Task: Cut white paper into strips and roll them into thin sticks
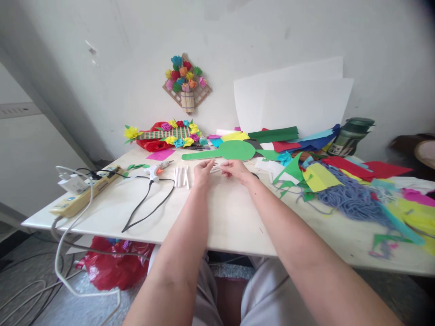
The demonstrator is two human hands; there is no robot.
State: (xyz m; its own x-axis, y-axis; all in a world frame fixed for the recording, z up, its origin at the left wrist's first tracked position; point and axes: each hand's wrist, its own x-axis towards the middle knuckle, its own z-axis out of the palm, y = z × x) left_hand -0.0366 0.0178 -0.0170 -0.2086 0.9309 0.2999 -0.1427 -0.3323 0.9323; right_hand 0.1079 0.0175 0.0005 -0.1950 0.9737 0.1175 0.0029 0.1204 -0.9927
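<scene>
Both hands meet over the middle of the table. My left hand point(204, 171) is closed, its fingertips pinched at one end of a thin white paper roll point(215, 170). At the other end, my right hand point(235, 169) pinches the same roll; the fingers partly cover it. Just beyond the hands lies a green paddle-shaped cutout point(237, 150) with a round body and a long neck pointing left. Several short white paper rolls point(181, 177) lie in a row left of my left hand. Farther left is a white hot glue gun point(155, 171) with a black cord.
A power strip point(84, 192) with plugged-in chargers sits at the left edge. Blue-grey yarn point(353, 194) and coloured paper scraps point(317, 176) cover the right side. A dark green bottle point(351, 136) stands behind them. A flower-decorated paper guitar point(166, 133) lies at the back left.
</scene>
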